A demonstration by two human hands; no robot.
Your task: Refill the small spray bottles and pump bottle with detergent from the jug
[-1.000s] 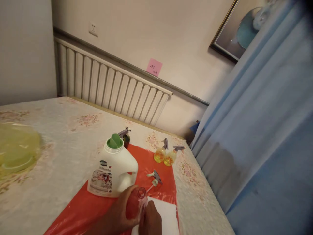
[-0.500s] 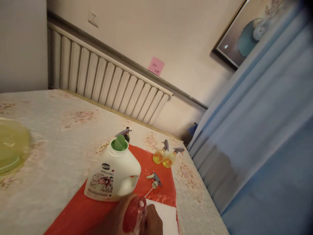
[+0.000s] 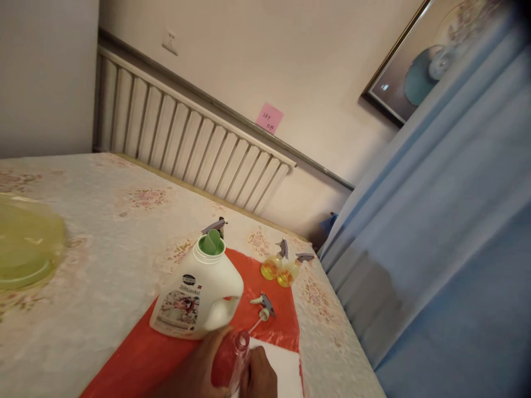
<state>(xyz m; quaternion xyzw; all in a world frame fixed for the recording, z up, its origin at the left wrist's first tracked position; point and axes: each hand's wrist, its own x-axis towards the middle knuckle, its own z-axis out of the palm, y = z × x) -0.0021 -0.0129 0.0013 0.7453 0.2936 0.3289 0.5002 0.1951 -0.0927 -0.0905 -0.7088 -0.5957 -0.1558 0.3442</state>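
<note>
At 6 o'clock, the left hand (image 3: pixel 199 367) is gripping a small clear bottle (image 3: pixel 230 362), its open neck pointing up. The right hand (image 3: pixel 259 376) is touching the bottle's side, fingers curled; whether it is gripping, I cannot tell. A white jug (image 3: pixel 199 296) is standing just at 11 o'clock of the bottle on the red sheet (image 3: pixel 136 359). A loose sprayer (image 3: pixel 263 305) is lying at 1 o'clock.
</note>
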